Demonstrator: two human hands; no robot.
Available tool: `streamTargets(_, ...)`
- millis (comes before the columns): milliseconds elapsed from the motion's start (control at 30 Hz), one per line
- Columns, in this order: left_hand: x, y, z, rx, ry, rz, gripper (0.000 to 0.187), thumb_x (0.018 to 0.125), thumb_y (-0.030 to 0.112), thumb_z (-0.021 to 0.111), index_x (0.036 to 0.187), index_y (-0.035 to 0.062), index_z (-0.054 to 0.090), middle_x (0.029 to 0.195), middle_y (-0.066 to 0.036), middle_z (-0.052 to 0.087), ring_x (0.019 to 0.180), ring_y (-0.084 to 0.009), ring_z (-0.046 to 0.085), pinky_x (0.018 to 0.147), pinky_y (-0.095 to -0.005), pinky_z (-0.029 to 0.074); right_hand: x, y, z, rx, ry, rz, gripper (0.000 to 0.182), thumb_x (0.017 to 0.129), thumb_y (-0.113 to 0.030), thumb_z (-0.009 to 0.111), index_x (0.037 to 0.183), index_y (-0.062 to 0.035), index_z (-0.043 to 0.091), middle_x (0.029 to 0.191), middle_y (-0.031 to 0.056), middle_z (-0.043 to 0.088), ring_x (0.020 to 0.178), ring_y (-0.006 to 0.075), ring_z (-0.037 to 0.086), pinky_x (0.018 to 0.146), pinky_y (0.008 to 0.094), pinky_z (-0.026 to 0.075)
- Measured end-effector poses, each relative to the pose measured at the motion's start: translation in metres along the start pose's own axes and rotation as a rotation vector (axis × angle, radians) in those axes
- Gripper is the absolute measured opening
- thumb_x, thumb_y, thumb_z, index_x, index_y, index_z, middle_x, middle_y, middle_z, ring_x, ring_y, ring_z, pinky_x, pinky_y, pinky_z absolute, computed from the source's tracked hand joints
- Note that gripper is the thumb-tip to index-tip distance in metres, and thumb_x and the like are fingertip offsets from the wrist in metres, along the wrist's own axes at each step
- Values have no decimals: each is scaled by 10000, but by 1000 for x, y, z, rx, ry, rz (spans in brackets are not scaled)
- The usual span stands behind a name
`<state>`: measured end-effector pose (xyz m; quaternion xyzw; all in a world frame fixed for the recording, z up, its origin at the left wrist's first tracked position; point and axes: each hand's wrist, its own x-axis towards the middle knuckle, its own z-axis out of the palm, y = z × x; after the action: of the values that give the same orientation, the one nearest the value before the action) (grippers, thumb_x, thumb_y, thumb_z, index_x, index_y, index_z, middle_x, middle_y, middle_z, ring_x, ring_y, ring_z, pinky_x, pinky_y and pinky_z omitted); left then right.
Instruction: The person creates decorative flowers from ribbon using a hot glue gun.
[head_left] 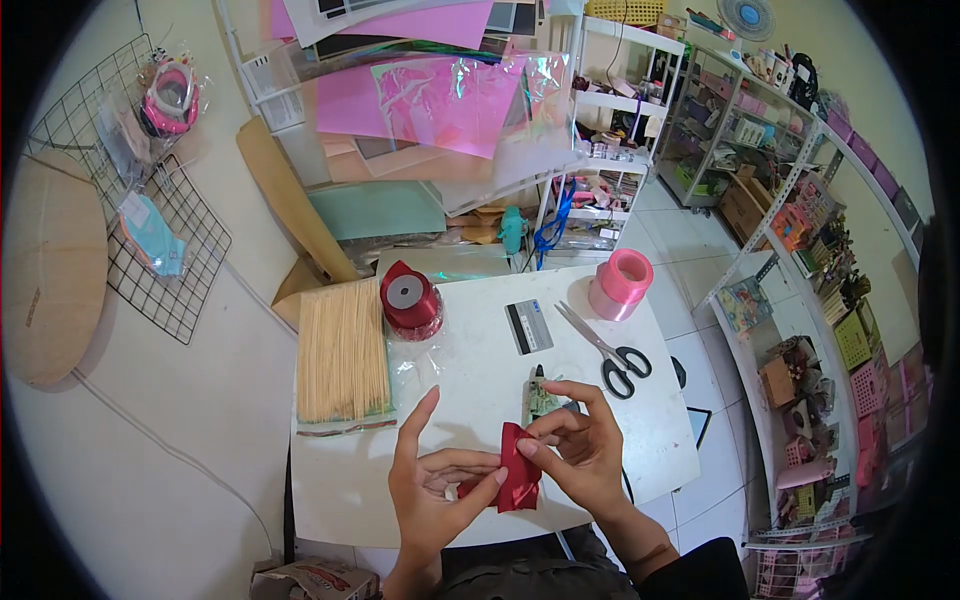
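A short piece of dark red satin ribbon (518, 482) is held up between my hands over the front of the white table. My left hand (440, 480) pinches its left side between thumb and fingers, with the index finger raised. At the upper right edge, my right hand (578, 445) grips the ribbon with thumb and fingertips. The ribbon looks folded, and part of it shows behind my left fingers. Just beyond my right hand lies a small green patterned item (543, 398), partly hidden, with a black-tipped object beside it.
On the white table (460, 380) are a bundle of thin wooden sticks (342, 355), a red ribbon roll (412, 308), a pink ribbon roll (621, 285), a card (529, 327) and black-handled scissors (612, 355). Loaded shelves (800, 270) stand to the right.
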<state>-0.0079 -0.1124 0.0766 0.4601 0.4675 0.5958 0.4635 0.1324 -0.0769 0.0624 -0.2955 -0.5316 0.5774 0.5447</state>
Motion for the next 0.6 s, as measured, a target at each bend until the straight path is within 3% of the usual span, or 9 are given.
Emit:
streamTargets(100,-1,1,-3,35,-45,27,782,644,-112,612,1267,-10,150,732,-165,607,726,-185,608,680,-273,500,0,-1,1,18,5,-3,495,732,70,562,1153,-16,316,750,86,573,730,107,559,694,238,449)
streamTargets(600,-1,0,0,-12,-32,-22,764,648,-104,616,1261,-16,167,729,-156,609,722,-173,604,677,-266,495,-1,-3,5,79,25,125,469,750,56,551,1156,-10,324,731,71,571,719,89,544,698,217,424)
